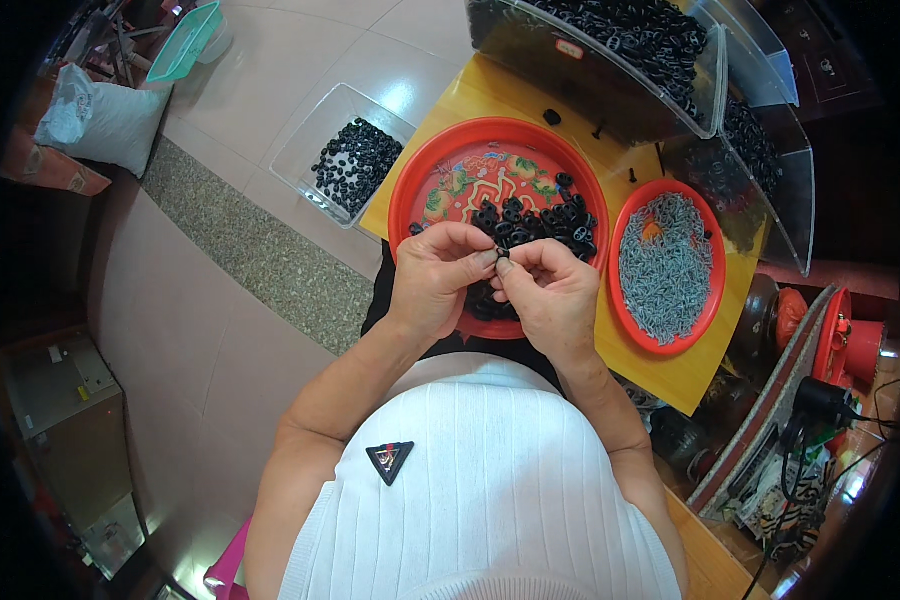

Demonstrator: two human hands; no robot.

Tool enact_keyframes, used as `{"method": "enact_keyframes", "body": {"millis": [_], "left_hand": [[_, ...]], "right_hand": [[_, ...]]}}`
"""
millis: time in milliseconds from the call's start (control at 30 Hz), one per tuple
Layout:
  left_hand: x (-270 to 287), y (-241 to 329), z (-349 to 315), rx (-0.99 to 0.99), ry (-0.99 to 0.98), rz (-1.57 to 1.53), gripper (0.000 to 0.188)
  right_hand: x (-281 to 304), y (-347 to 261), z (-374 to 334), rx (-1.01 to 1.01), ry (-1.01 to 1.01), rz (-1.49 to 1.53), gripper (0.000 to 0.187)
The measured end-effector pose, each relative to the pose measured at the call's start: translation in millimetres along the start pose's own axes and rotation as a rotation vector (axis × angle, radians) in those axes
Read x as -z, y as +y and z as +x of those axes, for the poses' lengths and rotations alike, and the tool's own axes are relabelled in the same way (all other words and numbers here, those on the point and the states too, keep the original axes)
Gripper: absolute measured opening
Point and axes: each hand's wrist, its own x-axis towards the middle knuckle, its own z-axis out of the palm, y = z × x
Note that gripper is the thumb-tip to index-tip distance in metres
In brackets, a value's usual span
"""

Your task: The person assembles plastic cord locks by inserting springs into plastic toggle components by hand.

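Note:
Both hands meet over the near part of a round red tray [402, 180] with a fruit pattern on its bottom. A small black plastic part [502, 254] sits pinched between the fingertips of my left hand [438, 278] and my right hand [552, 298]; its exact shape is mostly covered by the fingers. Loose black plastic parts [570, 215] are heaped in the tray just beyond and beside the hands. To the right, a smaller red oval tray [620, 300] holds many grey metal screws [670, 265].
Clear plastic bins [610, 85] full of black parts stand at the back right of the yellow table [660, 375]. A clear box [300, 165] with black pieces is left of the table. A white sack [120, 125] lies far left, a metal cabinet [65, 390] nearer.

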Motion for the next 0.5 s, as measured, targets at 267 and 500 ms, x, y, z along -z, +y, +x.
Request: {"method": "enact_keyframes", "body": {"millis": [267,500], "left_hand": [[-10.5,1.6,-3.3,-0.018,0.033,0.184,0.020],[-84.2,47.0,-35.5,-0.003,-1.035,0.125,0.023]], "right_hand": [[10.9,4.1,3.5,-0.093,-0.009,0.133,0.003],[41.8,4.0,4.1,-0.242,0.045,0.396,0.005]]}}
